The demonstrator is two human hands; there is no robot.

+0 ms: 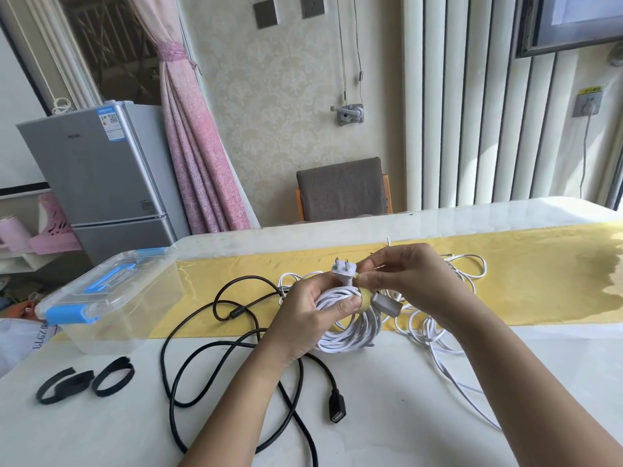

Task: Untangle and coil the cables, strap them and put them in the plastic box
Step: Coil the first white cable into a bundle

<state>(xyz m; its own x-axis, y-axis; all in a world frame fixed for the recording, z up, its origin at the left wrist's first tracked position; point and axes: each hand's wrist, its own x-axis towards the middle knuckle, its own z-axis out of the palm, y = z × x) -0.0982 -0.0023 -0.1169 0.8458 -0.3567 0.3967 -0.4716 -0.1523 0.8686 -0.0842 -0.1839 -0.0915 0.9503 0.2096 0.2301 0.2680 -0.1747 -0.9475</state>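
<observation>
two-handed, fingers first: pinching the yellow strap point(365, 299) with the right hand point(414, 281), clamping the white cable coil point(350, 330) in the left hand point(310, 315) to keep loops tight for strapping, right of the closed plastic box point(111, 298); leaving the black cable point(236, 347) between, uncoiled.

**Bright daylight, wide-angle bend**

Soft daylight floods my table point(387, 433), strongest at its far right, where the glossy top glares over the yellow runner point(539, 288). The black cable point(337, 407) casts only faint shadows on it. Beyond the table, fridge point(101, 170) and wall panels point(472, 112) lean and curve toward the edges. Mid-table is sharp.
</observation>
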